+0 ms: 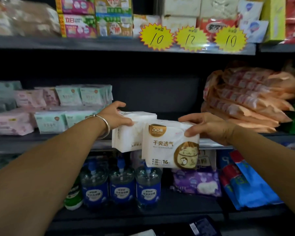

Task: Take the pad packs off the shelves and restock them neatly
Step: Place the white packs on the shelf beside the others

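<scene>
Gripping white pad packs: left hand (pixel 115 116) one (pixel 131 132), right hand (pixel 209 127) another (pixel 170 145).

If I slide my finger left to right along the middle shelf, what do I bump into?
Pink packs → mint green packs → left hand → plain white pack → white cat pack → right hand → orange packs.
</scene>
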